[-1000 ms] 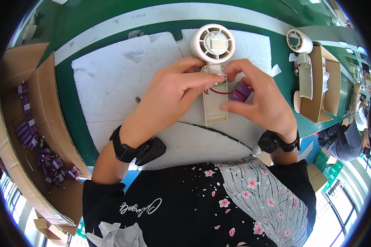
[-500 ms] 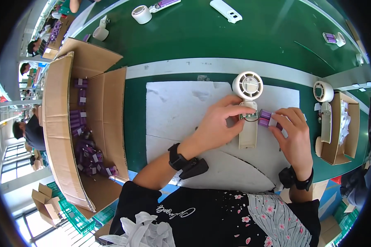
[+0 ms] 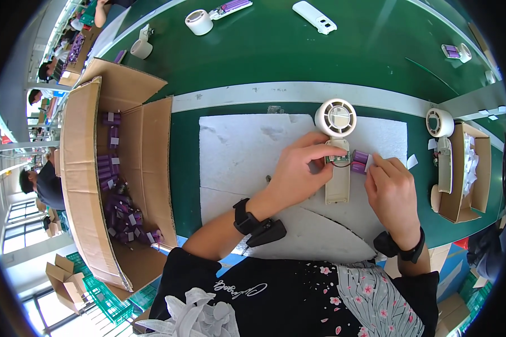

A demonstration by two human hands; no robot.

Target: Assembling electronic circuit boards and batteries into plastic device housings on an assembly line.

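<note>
A white handheld fan (image 3: pixel 337 185) lies on the pale foam sheet, its round head away from me and its handle casing open. My left hand (image 3: pixel 298 171) grips the handle, thumb and forefinger around a small green circuit board (image 3: pixel 338 159). Thin wires run from the board to a purple two-cell battery pack (image 3: pixel 359 162), just right of the handle. The fingers of my right hand (image 3: pixel 393 194) are closed at the pack's right end, by its white label; the fingertips are partly hidden. Beyond that hand lies a small white slip (image 3: pixel 412 161).
At left stands a cardboard box (image 3: pixel 78 168) with many purple battery packs. A smaller carton (image 3: pixel 482 196) holds white pieces at right, beside another opened fan (image 3: pixel 444 163). Fan parts, including a white cover (image 3: pixel 315 17), lie beyond the pale rail (image 3: pixel 253 92). Other people are at far left.
My right hand has shifted slightly left and its fingers have curled in more at the pack's end. The white slip beyond it now shows. My left hand keeps its hold on the fan.
</note>
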